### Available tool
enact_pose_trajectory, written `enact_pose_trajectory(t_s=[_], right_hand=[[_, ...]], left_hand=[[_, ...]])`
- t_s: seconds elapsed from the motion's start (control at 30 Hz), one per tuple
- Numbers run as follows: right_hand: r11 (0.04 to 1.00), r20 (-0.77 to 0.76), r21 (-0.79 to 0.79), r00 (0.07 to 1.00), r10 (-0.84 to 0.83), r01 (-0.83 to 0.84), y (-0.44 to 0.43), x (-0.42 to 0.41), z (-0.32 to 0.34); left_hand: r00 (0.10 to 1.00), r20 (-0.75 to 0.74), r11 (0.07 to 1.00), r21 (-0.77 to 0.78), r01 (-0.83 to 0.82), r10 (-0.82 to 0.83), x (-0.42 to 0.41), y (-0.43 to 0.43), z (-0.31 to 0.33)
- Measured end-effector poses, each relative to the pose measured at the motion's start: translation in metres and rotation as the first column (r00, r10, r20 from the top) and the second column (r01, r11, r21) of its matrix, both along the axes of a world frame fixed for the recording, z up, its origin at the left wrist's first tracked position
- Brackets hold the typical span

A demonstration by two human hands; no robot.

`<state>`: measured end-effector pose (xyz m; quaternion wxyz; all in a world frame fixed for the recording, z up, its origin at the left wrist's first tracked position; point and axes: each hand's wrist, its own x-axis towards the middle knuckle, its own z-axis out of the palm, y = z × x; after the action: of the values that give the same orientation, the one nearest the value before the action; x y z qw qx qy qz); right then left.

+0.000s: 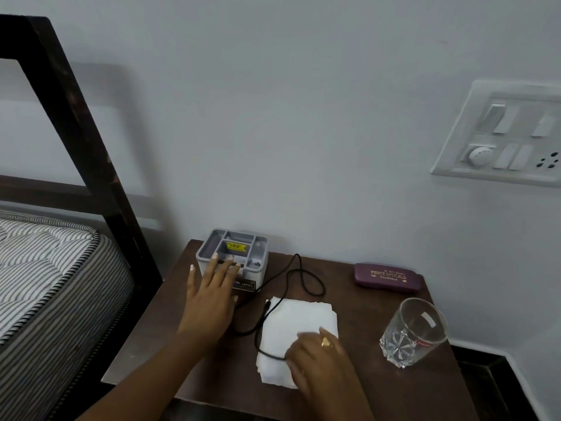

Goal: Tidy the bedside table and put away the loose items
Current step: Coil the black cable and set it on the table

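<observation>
- Two hands over the bedside table: left hand, fingers straight, touches the grey organiser box at the back edge.
- Right hand covers white napkins mid-table; grip unclear.
- Glass near the right edge; mattress close left.

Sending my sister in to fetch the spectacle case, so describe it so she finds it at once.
Start at the dark wooden bedside table beside the bed, under the white wall switch panel. At the table's back right corner, near the wall, lies the spectacle case. It is the only maroon thing there, a flat oblong with gold lettering, behind the clear glass tumbler.
</observation>
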<state>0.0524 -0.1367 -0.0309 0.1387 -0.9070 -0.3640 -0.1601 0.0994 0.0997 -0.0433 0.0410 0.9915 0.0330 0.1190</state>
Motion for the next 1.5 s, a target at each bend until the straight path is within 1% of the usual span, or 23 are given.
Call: enact_pose_trajectory(t_s=[0.1, 0.17, 0.23, 0.33, 0.4, 0.5, 0.63, 0.67, 0.7, 0.73, 0.77, 0.8, 0.83, 0.87, 0.9, 0.93, 0.97, 1.03, 1.13, 1.3, 1.33, 1.4, 1.5], right_hand=[[0.972, -0.143, 0.218, 0.988, -0.054, 0.085, 0.007, 0.014, 0.035], [0.914, -0.248, 0.377, 0.967, -0.054, 0.147, 0.013, 0.025, 0.061], [0.862, -0.263, 0.479, 0.964, -0.042, 0.168, 0.016, 0.037, 0.086], [0.799, -0.250, 0.578, 0.968, -0.020, 0.166, 0.017, 0.051, 0.117], [0.785, -0.223, 0.597, 0.974, -0.034, 0.164, 0.015, 0.058, 0.133], [0.802, -0.219, 0.570, 0.974, -0.062, 0.179, 0.010, 0.065, 0.142], [0.829, -0.313, 0.523, 0.949, -0.030, 0.198, 0.006, 0.060, 0.120], [0.841, -0.336, 0.503, 0.942, -0.024, 0.201, 0.005, 0.056, 0.110], [0.856, -0.342, 0.477, 0.939, -0.030, 0.201, 0.005, 0.052, 0.101], [0.872, -0.327, 0.450, 0.944, -0.041, 0.193, 0.005, 0.047, 0.093], [0.886, -0.302, 0.426, 0.952, -0.050, 0.182, 0.005, 0.042, 0.086], [0.902, -0.266, 0.399, 0.962, -0.058, 0.165, 0.005, 0.037, 0.079], [0.921, -0.215, 0.361, 0.974, -0.068, 0.144, 0.005, 0.031, 0.073], [0.944, -0.157, 0.310, 0.985, -0.071, 0.118, 0.004, 0.026, 0.067], [0.963, -0.112, 0.249, 0.991, -0.073, 0.099, 0.003, 0.020, 0.061], [0.977, -0.087, 0.196, 0.993, -0.074, 0.090, 0.002, 0.015, 0.056], [0.983, -0.081, 0.158, 0.994, -0.078, 0.090, 0.000, 0.011, 0.051], [0.988, -0.108, 0.114, 0.990, -0.091, 0.103, -0.005, 0.006, 0.043], [0.993, -0.150, 0.065, 0.985, -0.091, 0.102, -0.012, 0.003, 0.034], [0.995, -0.185, -0.054, 0.978, -0.096, 0.087, -0.015, 0.000, 0.032], [0.996, -0.221, -0.050, 0.971, -0.089, 0.079, -0.016, 0.001, 0.032], [0.997, -0.401, 0.025, 0.914, -0.057, 0.073, -0.017, 0.005, 0.036], [0.976, -0.546, 0.165, 0.837, -0.031, 0.143, -0.019, 0.013, 0.034]], left_hand=[[0.989, 0.109, 0.988, -0.108, 0.114, -0.102, -0.015, -0.001, -0.003], [0.989, 0.026, 0.976, -0.157, 0.150, -0.148, -0.024, 0.001, -0.008], [0.983, -0.070, 0.968, -0.196, 0.156, -0.173, -0.029, 0.000, -0.017], [0.980, -0.125, 0.981, -0.142, 0.134, -0.152, -0.032, -0.009, -0.033], [0.983, -0.167, 0.985, -0.167, 0.049, -0.077, -0.031, -0.016, -0.037], [0.986, -0.168, 0.976, -0.215, -0.018, -0.019, -0.030, -0.022, -0.036], [0.977, -0.211, 0.969, -0.238, -0.065, 0.013, -0.037, -0.028, -0.025], [0.984, -0.176, 0.947, -0.309, -0.090, 0.036, -0.042, -0.031, -0.020], [0.990, -0.118, 0.883, -0.453, -0.124, 0.078, -0.047, -0.037, -0.014], [0.986, -0.106, 0.737, -0.655, -0.168, 0.131, -0.053, -0.044, -0.008], [0.961, -0.204, 0.458, -0.847, -0.269, 0.187, -0.057, -0.052, -0.001], [0.909, -0.388, 0.130, -0.904, -0.407, 0.151, -0.059, -0.059, 0.004], [0.844, -0.536, -0.157, -0.834, -0.529, 0.003, -0.060, -0.067, 0.007], [0.798, -0.582, -0.354, -0.722, -0.595, -0.155, -0.060, -0.073, 0.009], [0.778, -0.572, -0.477, -0.624, -0.618, -0.260, -0.058, -0.077, 0.008], [0.778, -0.549, -0.552, -0.564, -0.614, -0.304, -0.055, -0.079, 0.006], [0.787, -0.533, -0.590, -0.541, -0.599, -0.310, -0.051, -0.079, 0.005], [0.806, -0.526, -0.598, -0.563, -0.570, -0.272, -0.043, -0.082, 0.003], [0.817, -0.530, -0.567, -0.610, -0.554, -0.227, -0.036, -0.086, -0.004], [0.826, -0.551, -0.392, -0.737, -0.550, -0.124, -0.033, -0.088, -0.008], [0.834, -0.542, -0.366, -0.759, -0.539, -0.104, -0.032, -0.088, -0.007], [0.846, -0.525, -0.328, -0.785, -0.525, -0.095, -0.030, -0.089, -0.004], [0.844, -0.527, -0.335, -0.782, -0.526, -0.096, -0.026, -0.093, -0.001]])
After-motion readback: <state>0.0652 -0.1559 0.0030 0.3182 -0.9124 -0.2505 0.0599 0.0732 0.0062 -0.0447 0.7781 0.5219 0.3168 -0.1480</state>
